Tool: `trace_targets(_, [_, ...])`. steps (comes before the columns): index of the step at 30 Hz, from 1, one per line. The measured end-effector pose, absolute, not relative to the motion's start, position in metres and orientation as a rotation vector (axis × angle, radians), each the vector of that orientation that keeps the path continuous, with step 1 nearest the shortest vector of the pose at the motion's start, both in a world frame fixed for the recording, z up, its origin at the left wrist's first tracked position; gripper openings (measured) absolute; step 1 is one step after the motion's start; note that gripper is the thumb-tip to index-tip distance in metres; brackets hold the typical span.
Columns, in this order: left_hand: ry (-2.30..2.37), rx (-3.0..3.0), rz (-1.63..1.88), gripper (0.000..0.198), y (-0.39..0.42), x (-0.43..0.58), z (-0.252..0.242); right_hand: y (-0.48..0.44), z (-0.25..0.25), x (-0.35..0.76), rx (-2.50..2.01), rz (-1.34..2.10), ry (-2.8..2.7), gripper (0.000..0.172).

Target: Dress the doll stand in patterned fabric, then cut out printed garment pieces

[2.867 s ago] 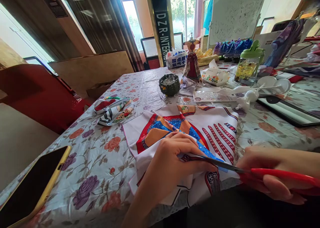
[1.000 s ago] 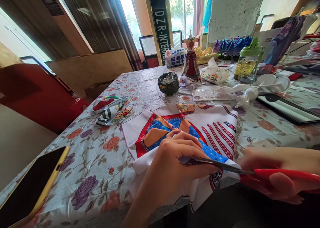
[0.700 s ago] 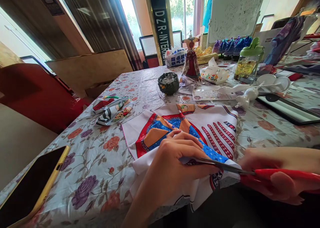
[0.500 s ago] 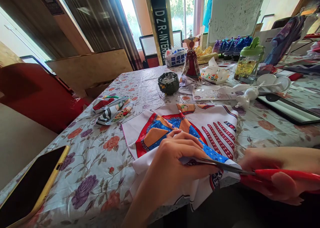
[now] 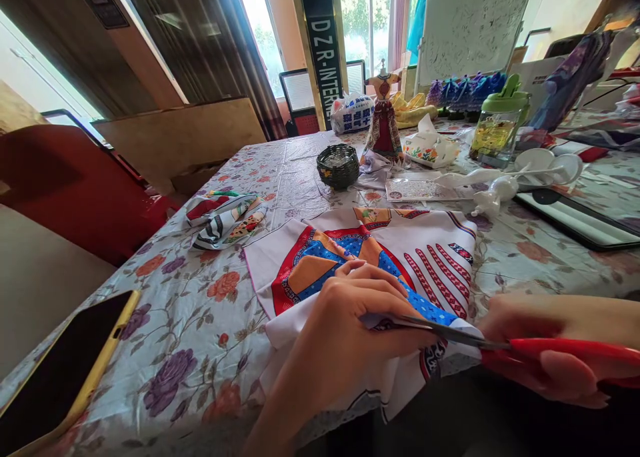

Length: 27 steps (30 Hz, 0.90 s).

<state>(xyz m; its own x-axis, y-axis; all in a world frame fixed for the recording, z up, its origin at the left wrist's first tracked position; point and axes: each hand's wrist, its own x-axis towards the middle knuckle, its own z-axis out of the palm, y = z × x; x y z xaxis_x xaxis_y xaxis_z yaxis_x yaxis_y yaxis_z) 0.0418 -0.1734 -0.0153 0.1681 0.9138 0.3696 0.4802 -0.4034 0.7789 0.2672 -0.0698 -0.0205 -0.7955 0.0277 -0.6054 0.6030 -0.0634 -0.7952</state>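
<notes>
A white cloth [image 5: 330,220] printed in red, blue and orange lies at the table's front edge, its near part hanging over. My left hand [image 5: 357,323] rests on it, thumb and fingers closed on a fold of the cloth. On the right, my right hand [image 5: 555,357] grips the red handles of a pair of scissors [image 5: 570,350]. The blades point left across the cloth, and their far end reaches the fingers of my left hand. Whether the blades are fully together is hard to tell.
A phone [image 5: 65,363] in a yellow case lies at the left edge of the flowered tablecloth [image 5: 200,350]. Crumpled printed cloth [image 5: 227,220] is behind it. Farther back stand a dark basket [image 5: 338,167], a small dressed figure [image 5: 383,120], tissues [image 5: 431,143] and a green-lidded jug [image 5: 497,127].
</notes>
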Motion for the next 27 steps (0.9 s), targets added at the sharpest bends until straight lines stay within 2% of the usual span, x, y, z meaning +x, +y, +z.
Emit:
trace_targets(6, [1.27, 1.941, 1.167, 0.007, -0.1721, 0.0405, -0.0183, -0.065, -0.0288, 0.2701, 0.584, -1.885, 1.838, 0.046])
trace_targets(15, [1.272, 1.951, 1.143, 0.008, -0.1739, 0.0388, -0.016, -0.0685, -0.0291, 0.2687, 0.736, -1.863, 1.78, 0.029])
trace_targets(27, [1.305, 2.014, 1.081, 0.011, -0.1726, 0.0361, -0.0131, -0.0696, -0.0247, 0.2656, 0.604, -1.901, 1.846, 0.042])
